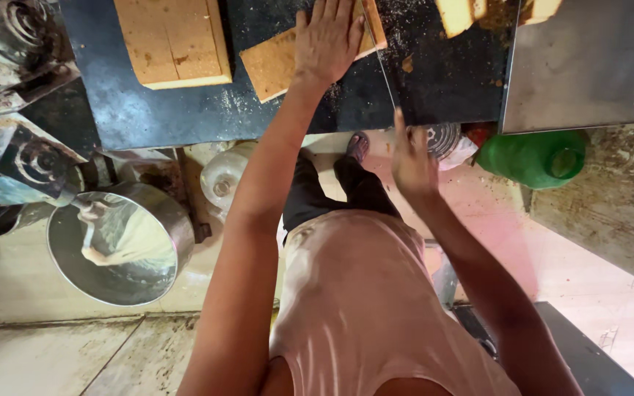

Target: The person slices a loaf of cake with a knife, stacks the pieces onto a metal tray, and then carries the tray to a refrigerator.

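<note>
Here the left hand (326, 40) lies flat with its fingers (332, 11) spread open and pressed on a thin, square-cut slab of sponge cake (277, 62), golden-brown and porous, which sits near the front edge of the dark worktop (170, 114). The right hand (411, 161) is just off that front edge, its fingers closed around the end of a long thin blade (384, 73); the blade runs up from the hand to the right side of the slab under the left palm. Crumbs are scattered over the smooth black surface around the slab. Left of it, well apart, lies a thicker rectangular cake block (174, 40), pale tan with a straight cut side. More cake pieces (458, 15) sit at the worktop's far edge on the right, beside a flat, dull metal tray (581, 62) that covers the right corner. Below the worktop on the floor stand a round, shiny steel pot (122, 246), a clear plastic jar (223, 176) and a green plastic container (533, 158) lying on its side.
</note>
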